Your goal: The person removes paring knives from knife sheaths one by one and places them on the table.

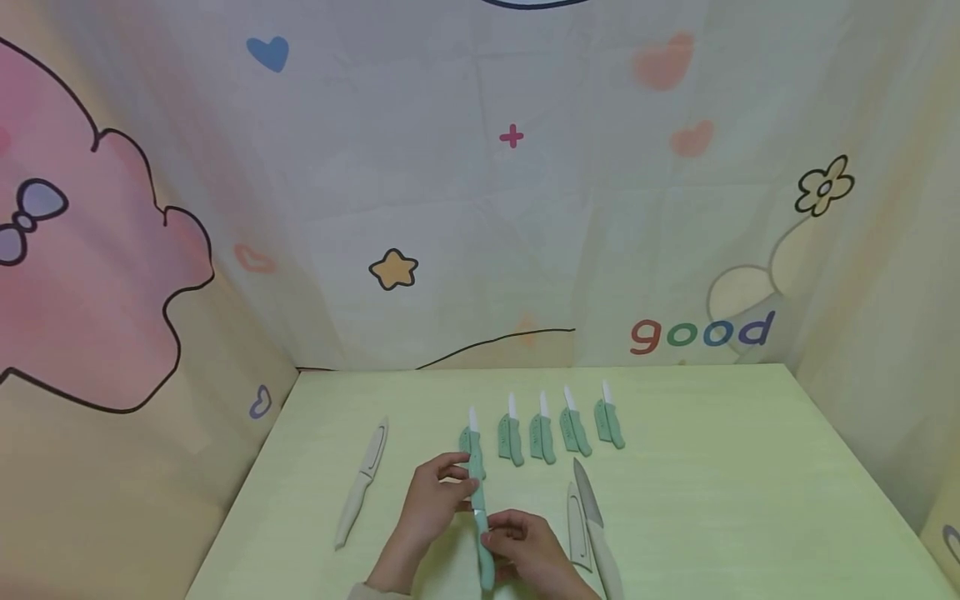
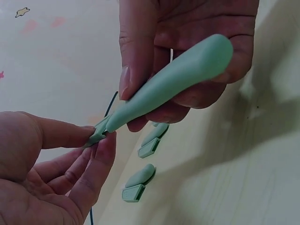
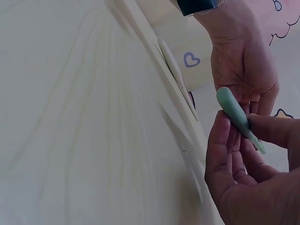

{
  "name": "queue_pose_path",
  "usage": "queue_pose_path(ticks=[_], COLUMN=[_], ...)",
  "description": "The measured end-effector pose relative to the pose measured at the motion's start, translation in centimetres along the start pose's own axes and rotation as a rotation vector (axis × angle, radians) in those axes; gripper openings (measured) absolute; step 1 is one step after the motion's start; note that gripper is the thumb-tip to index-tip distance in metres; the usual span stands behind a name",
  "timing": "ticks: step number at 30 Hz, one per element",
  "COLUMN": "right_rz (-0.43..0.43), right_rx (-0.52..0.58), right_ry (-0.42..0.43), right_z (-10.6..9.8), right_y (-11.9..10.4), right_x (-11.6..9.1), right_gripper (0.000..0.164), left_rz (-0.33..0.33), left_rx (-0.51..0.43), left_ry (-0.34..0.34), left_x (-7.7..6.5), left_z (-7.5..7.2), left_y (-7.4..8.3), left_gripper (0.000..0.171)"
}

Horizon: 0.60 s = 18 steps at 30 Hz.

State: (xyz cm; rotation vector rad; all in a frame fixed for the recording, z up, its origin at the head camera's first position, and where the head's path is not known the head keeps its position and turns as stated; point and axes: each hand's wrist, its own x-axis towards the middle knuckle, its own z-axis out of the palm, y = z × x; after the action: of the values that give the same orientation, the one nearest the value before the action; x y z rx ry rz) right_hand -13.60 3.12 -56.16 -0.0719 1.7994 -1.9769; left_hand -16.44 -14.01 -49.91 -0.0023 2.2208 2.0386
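A pale green knife (image 1: 483, 550) points away from the person, between the two hands over the table. My right hand (image 1: 528, 546) grips its handle (image 2: 173, 77) between thumb and fingers. With thumb and fingertips my left hand (image 1: 438, 500) pinches the green sheath (image 2: 96, 133) at the knife's front end. A thin light strip shows where handle and sheath meet in the head view; the rest of the blade is hidden. Just beyond the left fingertips lies a small green peeling knife (image 1: 473, 421), partly covered by the hand.
Several more green folding-style knives with white blades (image 1: 544, 404) lie in a row farther back. A sheathed cream knife (image 1: 360, 492) lies at left. Right of the right hand, a bare steel knife (image 1: 592, 508) lies beside a cream sheath (image 1: 577, 533). Printed curtains (image 1: 450, 183) surround the table.
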Motion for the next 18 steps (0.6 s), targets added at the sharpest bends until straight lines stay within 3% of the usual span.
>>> queue_pose_path(ticks=[5,12,18], right_rz=[0.005,0.013,0.02], right_rx=[0.004,-0.009,-0.008], right_ry=[-0.016,-0.012,-0.021], right_z=[0.1,0.0,-0.1], right_y=[-0.1,0.2,0.2], right_x=[0.0,-0.1,-0.2], right_gripper=[0.028,0.027,0.026], left_rz=[-0.017,-0.022,-0.027], left_rx=[0.022,-0.008,-0.009], left_ry=[0.035,0.066,0.097], left_x=[0.2,1.8,2.0], left_z=[0.3,0.3,0.6], left_y=[-0.3,-3.4,-4.2], left_gripper=[0.036,0.042,0.04])
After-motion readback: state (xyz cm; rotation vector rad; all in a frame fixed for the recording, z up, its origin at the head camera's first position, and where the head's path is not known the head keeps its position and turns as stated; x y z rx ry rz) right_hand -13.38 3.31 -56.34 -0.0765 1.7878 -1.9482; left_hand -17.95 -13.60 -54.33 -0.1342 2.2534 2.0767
